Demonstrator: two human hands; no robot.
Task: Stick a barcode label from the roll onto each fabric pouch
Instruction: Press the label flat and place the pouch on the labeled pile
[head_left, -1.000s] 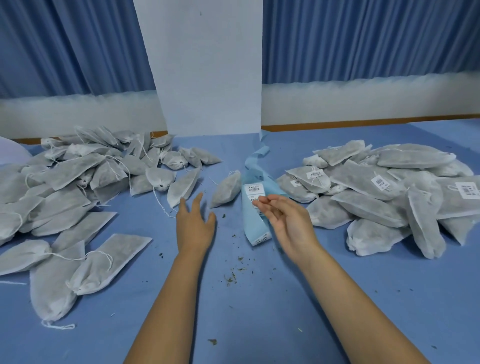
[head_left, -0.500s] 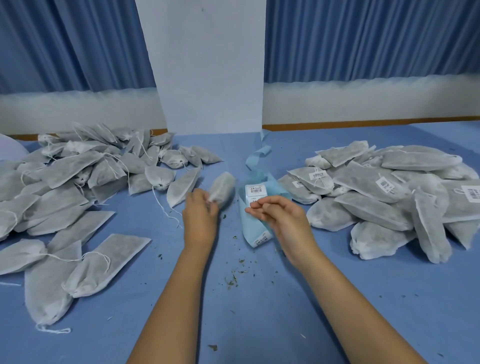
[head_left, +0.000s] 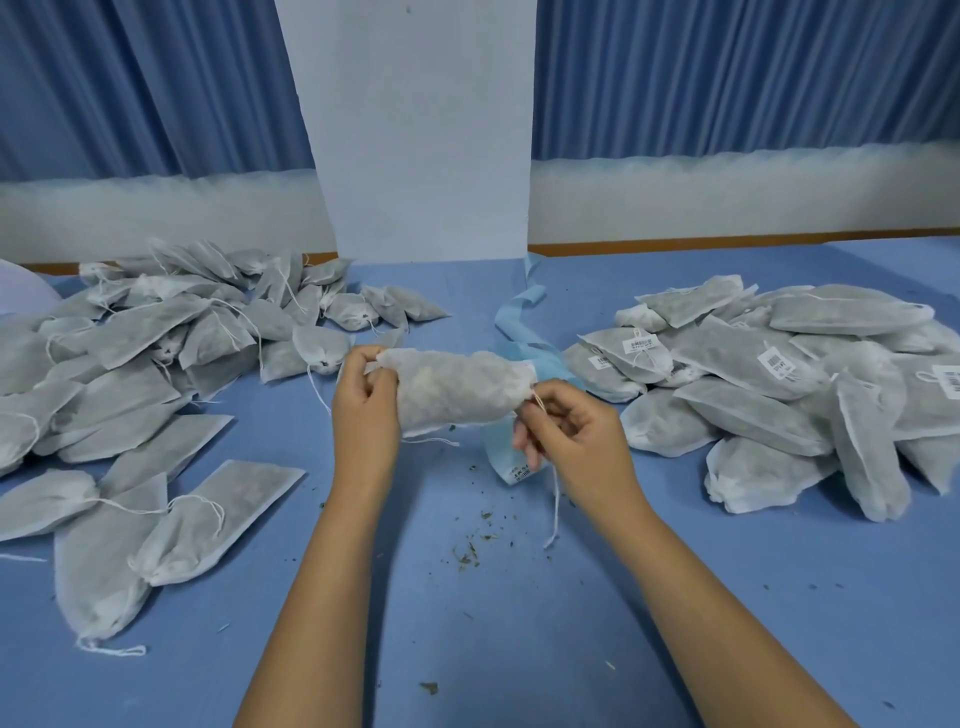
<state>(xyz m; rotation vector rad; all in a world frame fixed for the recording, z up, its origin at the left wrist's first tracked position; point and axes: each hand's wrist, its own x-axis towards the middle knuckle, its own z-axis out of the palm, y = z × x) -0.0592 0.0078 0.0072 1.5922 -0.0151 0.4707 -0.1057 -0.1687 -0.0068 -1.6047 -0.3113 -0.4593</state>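
A filled white fabric pouch (head_left: 457, 389) is held sideways above the table's middle. My left hand (head_left: 363, 410) grips its left end. My right hand (head_left: 566, 436) pinches the drawstring at its right end, and the string hangs down below the hand. Behind the pouch lies the light blue label strip (head_left: 519, 332), with a barcode label (head_left: 522, 472) showing on its near end below my right hand. Whether my right fingers also hold a label I cannot tell.
A heap of unlabelled pouches (head_left: 156, 353) covers the left of the blue table (head_left: 467, 649). Pouches with barcode labels (head_left: 779, 374) are heaped on the right. Dry herb crumbs (head_left: 472, 551) lie in front of me. A pale pillar (head_left: 415, 130) stands behind.
My left hand reached a loose pouch, gripped it and brought it up between both hands. My right hand left the label strip and took the pouch's drawstring end.
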